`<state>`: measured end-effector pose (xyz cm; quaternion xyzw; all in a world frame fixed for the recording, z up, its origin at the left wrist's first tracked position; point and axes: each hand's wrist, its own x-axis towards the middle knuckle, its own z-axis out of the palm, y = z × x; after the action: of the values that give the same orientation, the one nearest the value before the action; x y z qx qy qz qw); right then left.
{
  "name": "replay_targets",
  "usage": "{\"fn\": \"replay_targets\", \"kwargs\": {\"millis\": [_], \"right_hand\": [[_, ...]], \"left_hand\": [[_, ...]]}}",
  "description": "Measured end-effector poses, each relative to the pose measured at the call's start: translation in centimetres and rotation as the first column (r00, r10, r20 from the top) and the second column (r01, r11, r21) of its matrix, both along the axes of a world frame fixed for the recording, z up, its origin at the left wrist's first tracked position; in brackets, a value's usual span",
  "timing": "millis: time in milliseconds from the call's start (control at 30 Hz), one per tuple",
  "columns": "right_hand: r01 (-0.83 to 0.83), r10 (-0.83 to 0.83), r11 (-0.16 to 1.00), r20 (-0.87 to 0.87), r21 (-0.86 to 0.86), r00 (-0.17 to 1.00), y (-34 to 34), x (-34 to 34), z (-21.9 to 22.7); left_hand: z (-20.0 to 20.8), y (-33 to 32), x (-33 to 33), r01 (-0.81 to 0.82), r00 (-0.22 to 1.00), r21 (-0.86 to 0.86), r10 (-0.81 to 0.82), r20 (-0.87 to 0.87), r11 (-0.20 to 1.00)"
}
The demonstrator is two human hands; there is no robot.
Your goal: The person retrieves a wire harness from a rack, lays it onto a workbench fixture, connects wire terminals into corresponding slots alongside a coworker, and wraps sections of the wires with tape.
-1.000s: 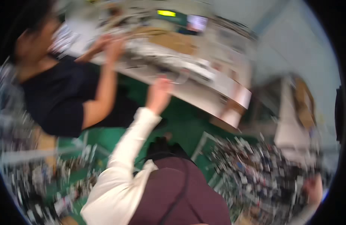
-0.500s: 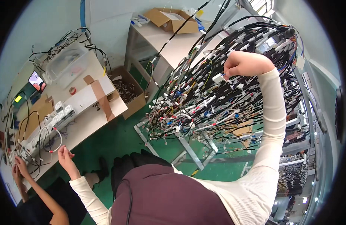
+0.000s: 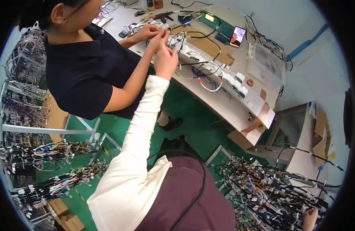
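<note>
My left hand (image 3: 166, 61) reaches over the white workbench (image 3: 208, 102), right up against a co-worker's hands (image 3: 148, 32). Its fingers overlap the co-worker's, so their grip is hidden. Beside it, black cables and a looped white cable (image 3: 212, 91) with red bands rest along a white strip of fixtures (image 3: 208, 69). Far off at the lower right, my right hand (image 3: 310, 219) is partly cut off by the picture's rim. Its fingers are curled at a large bundle of black wire harnesses (image 3: 262, 192) with white connectors; what they hold cannot be made out.
A co-worker in a dark shirt (image 3: 77, 77) stands close on my left. On the bench are a phone (image 3: 237, 37), a clear plastic bin (image 3: 266, 63) and a tape roll (image 3: 250, 82). Harness racks (image 3: 50, 131) stand at left, cardboard boxes (image 3: 71, 222) below them.
The view has swung left toward the bench and co-worker. My left hand has moved from the bench's edge to the co-worker's hands. My right hand remains at the harness bundle, now near the rim.
</note>
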<state>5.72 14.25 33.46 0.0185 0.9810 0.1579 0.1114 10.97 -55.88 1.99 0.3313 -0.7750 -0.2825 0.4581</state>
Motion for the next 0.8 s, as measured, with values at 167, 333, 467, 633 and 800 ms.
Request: {"fn": "replay_targets", "kwargs": {"millis": [167,333,467,633,800], "right_hand": [[0.064,-0.065,0.998,0.043,0.020,0.997,-1.5,-0.5,-0.4],[0.094,-0.096,0.992,-0.024,-0.081,0.995,-2.4,0.4,-0.3],[0.164,-0.167,0.982,-0.022,-0.092,0.986,0.8,-0.4,-0.3],[0.266,-0.265,0.962,0.022,-0.064,0.964,2.5,-1.2,-0.4],[0.348,-0.348,0.937,0.005,-0.016,0.938,0.9,-1.6,-0.5]], "left_hand": [[3.8,-9.1,-0.3,-0.240,0.965,-0.261,0.259,0.041,0.935],[1.3,-16.5,0.4,-0.163,0.914,-0.329,0.267,0.305,0.930],[-1.0,-17.6,-1.2,-0.019,0.903,-0.171,0.090,0.419,0.985],[-1.3,-16.5,-2.9,-0.051,0.948,0.122,0.009,0.319,0.991],[-4.0,-19.8,-3.4,0.080,0.996,0.375,-0.086,0.001,0.924]]}}
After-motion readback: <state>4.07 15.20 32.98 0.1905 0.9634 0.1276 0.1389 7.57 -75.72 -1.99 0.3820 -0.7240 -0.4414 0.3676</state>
